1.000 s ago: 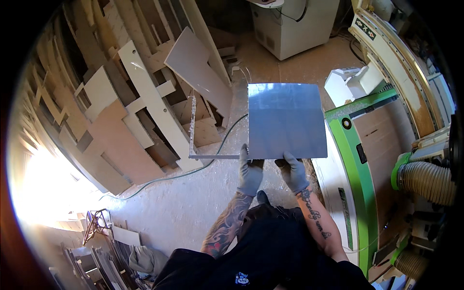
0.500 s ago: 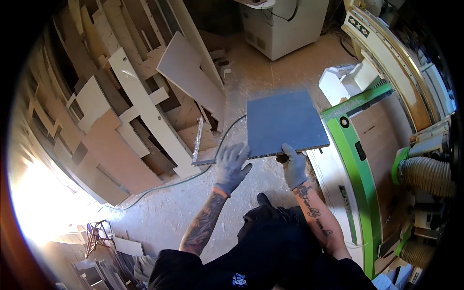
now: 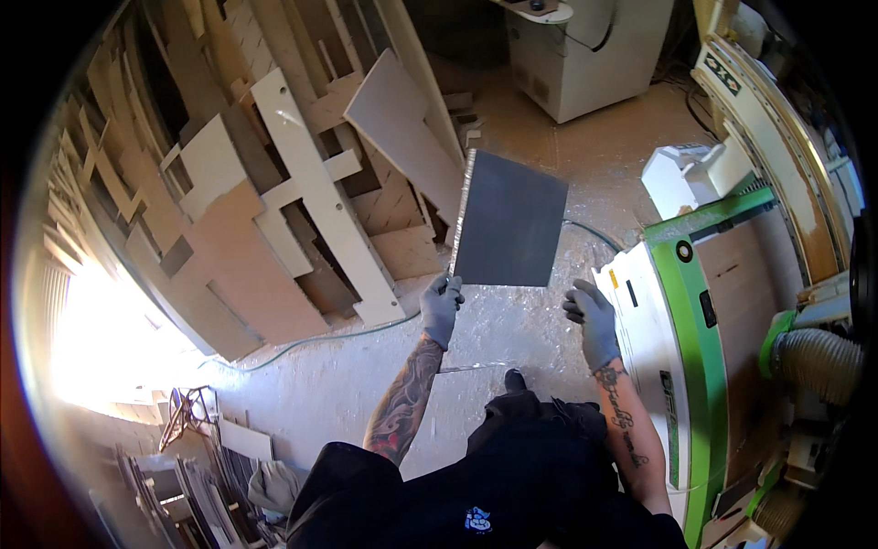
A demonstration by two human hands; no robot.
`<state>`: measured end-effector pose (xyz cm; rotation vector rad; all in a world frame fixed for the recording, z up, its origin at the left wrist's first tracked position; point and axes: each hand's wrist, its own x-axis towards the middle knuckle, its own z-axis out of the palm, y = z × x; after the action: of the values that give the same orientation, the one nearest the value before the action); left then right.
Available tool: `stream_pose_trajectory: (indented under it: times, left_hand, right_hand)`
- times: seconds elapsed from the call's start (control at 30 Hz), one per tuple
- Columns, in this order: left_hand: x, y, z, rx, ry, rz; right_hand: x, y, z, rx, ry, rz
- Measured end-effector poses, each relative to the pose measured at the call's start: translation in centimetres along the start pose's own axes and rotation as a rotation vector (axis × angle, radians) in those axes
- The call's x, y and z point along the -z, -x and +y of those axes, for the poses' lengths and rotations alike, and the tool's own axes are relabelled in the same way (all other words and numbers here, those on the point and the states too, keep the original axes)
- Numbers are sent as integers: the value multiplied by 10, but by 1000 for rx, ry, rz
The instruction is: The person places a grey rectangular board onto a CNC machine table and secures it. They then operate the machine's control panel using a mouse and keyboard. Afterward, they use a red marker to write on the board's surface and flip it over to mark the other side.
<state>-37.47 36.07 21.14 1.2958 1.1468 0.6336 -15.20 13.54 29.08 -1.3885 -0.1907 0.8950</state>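
Note:
My left hand [image 3: 442, 306], in a grey glove, grips the lower left corner of a square dark grey panel [image 3: 510, 220]. The panel is held up in front of me, tilted, its pale raw edge facing left. My right hand [image 3: 593, 316], also gloved, hangs free to the right of the panel's lower edge with fingers spread and holds nothing. Below the hands lies a dusty concrete floor [image 3: 329, 384].
Stacked offcuts of wooden and white boards [image 3: 274, 201] lean along the left. A green and white woodworking machine [image 3: 686, 311] stands on my right with a ribbed dust hose [image 3: 814, 357]. A white cabinet [image 3: 585, 55] is at the back. A thin hose [image 3: 311, 340] runs across the floor.
The panel was held flat by both hands; my right hand has let go, and my left hand has swung the panel upright and to the left.

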Motion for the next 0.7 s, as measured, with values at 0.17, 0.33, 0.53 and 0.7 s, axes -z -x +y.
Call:
stream_pose_trajectory:
  times: [0.17,0.33,0.53,0.7]
  left_hand:
    - [30,-9,-30,143,466,44]
    - [46,-10,-36,256,752,10]
    - [41,-19,-34,337,913,-6]
    - [37,-33,-38,376,883,-12]
  right_hand:
    - [47,18,36,-65,-69,123]
    - [72,27,56,-59,-88,152]
    - [68,30,56,-48,-61,184]
    - [66,23,60,-36,-77,176]
